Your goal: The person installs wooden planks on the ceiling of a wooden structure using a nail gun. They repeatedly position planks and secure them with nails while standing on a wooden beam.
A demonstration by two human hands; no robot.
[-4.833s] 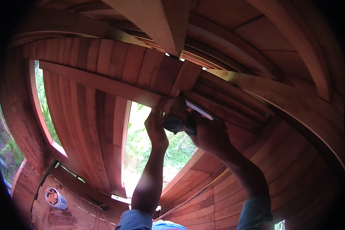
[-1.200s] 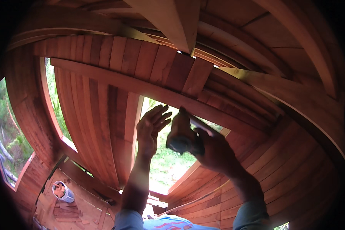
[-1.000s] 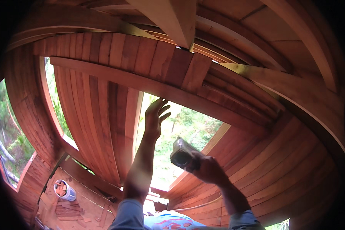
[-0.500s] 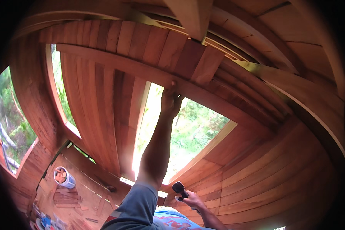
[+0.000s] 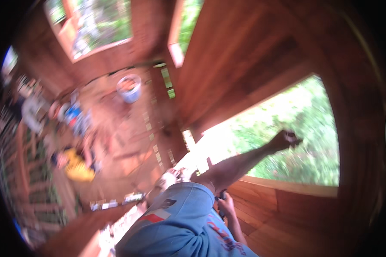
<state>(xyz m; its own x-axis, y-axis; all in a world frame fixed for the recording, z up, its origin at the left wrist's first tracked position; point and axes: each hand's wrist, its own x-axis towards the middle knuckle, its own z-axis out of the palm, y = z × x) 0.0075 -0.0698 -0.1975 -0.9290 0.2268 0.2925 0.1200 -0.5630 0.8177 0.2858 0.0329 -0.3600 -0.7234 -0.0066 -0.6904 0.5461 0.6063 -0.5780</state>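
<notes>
My left arm stretches out to the right across a bright window opening point(image 5: 261, 120) in the reddish plank wall. At its end my left hand point(image 5: 289, 139) is blurred, with its fingers curled in. Whatever they may hold is too small and smeared to make out. Low beside the blue shirt, my right hand point(image 5: 228, 206) is closed round a black hand tool point(image 5: 221, 199). Most of that tool is hidden by the hand and the shirt, so its exact kind does not show.
Down on the wooden floor point(image 5: 128, 128) stands a white-and-blue bucket point(image 5: 130, 92) holding wood pieces. A person in a yellow shirt point(image 5: 78, 166) is low at the left, near blue items point(image 5: 73, 113). Another window opening point(image 5: 101, 30) is at upper left.
My view has swung down and left, showing more floor and the person in yellow. My left hand has come off the beam above the window. The right hand still grips the black tool.
</notes>
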